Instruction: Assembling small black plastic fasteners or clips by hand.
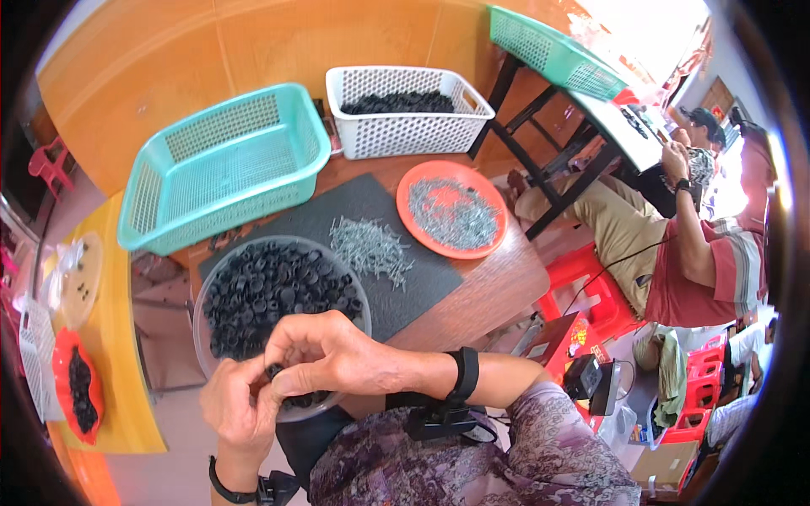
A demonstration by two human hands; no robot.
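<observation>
My left hand [234, 406] and my right hand [333, 358] meet fingertip to fingertip over the near edge of a clear round tub [199, 325]. Between the fingers a small black plastic piece [274, 369] shows in part; both hands pinch at it, and the rest is covered by my fingers. Many loose black cup-shaped pieces [283, 287] fill the tub. Just beyond it, a heap of thin silvery metal pins [371, 249] lies on a dark mat [430, 291]. More pins lie in an orange-red round plate [411, 179] at the right.
An empty teal basket [228, 160] and a white basket [413, 135] with black parts stand at the back. To the left, a yellow table [126, 337] bears a red dish [61, 371] of black pieces. A person in a red shirt [688, 270] sits at the right, at another table.
</observation>
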